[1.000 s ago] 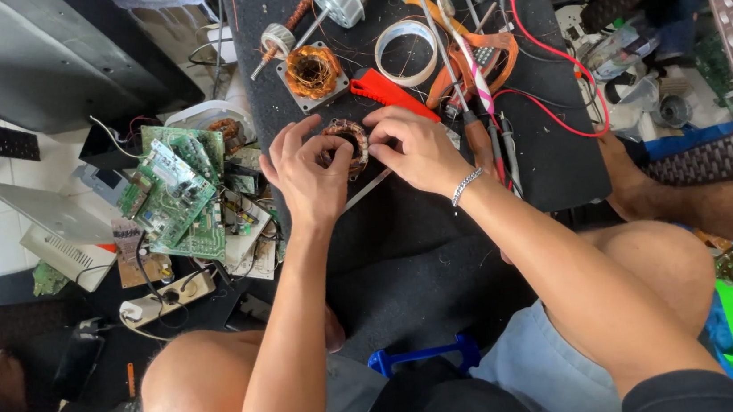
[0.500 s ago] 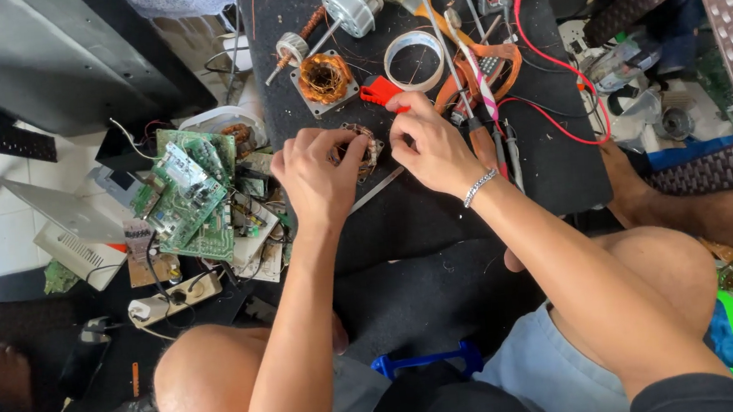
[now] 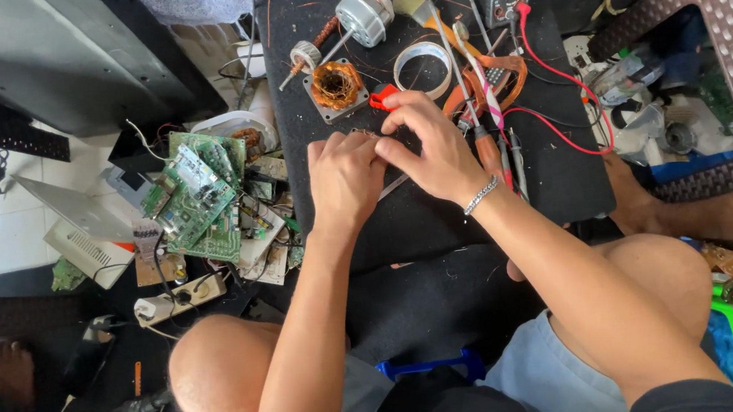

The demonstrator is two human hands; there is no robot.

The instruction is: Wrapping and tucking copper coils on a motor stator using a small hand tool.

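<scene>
In the head view, the left hand (image 3: 344, 177) and right hand (image 3: 431, 148) meet fingertip to fingertip over the black mat (image 3: 553, 188), pinching a small, mostly hidden part between them, beside the copper-wound stator (image 3: 336, 84), close for working.

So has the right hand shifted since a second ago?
Yes. The right hand has moved slightly up the mat toward the tape ring, and now covers most of the red handle beside the copper-wound stator.
</scene>
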